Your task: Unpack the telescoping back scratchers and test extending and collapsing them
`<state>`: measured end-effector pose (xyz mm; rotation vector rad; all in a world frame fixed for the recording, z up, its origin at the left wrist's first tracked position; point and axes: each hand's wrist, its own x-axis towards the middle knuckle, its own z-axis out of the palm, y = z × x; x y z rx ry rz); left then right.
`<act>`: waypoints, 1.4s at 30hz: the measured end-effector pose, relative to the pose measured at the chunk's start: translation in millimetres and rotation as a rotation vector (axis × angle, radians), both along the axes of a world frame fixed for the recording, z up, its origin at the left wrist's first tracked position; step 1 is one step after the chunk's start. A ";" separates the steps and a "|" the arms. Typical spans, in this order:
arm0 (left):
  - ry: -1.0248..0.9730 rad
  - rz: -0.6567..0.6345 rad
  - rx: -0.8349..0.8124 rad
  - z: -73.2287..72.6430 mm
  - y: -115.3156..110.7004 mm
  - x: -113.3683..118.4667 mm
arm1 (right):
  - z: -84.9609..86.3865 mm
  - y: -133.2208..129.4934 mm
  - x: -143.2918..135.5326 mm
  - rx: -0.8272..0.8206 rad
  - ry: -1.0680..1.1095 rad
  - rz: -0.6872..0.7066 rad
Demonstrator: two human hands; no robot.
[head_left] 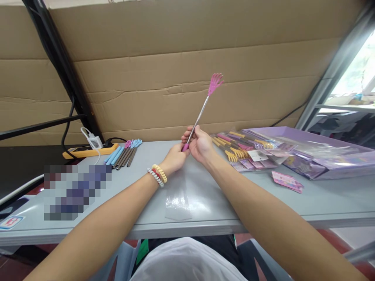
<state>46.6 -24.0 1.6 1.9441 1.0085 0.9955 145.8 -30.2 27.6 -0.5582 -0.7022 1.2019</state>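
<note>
Head view. 1 back scratcher (200, 114) is held tilted above the bench (211, 201): the handle (185, 147) is pinched in the grip of the left hand (175, 157), the lower rod steadied in that of the right hand (202, 146). Force is best kept along the rod, bending avoided. Finish: pink claw head (215, 83), silvery slim rod, pink handle, partly hidden.

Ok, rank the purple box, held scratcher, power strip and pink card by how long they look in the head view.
Longest to shortest:
1. Purple box
2. Held scratcher
3. Power strip
4. Pink card
</note>
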 end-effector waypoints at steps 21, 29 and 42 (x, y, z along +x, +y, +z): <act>0.041 -0.261 -0.160 8.4 -12.5 1.8 | 15.0 1.4 2.5 -0.117 0.098 -0.083; -0.193 -0.403 -0.404 12.3 -17.4 5.2 | 17.7 -3.2 1.6 -0.122 0.141 -0.100; -0.057 -0.473 0.010 10.2 -9.0 -3.9 | 18.3 -3.6 16.4 0.045 0.094 0.080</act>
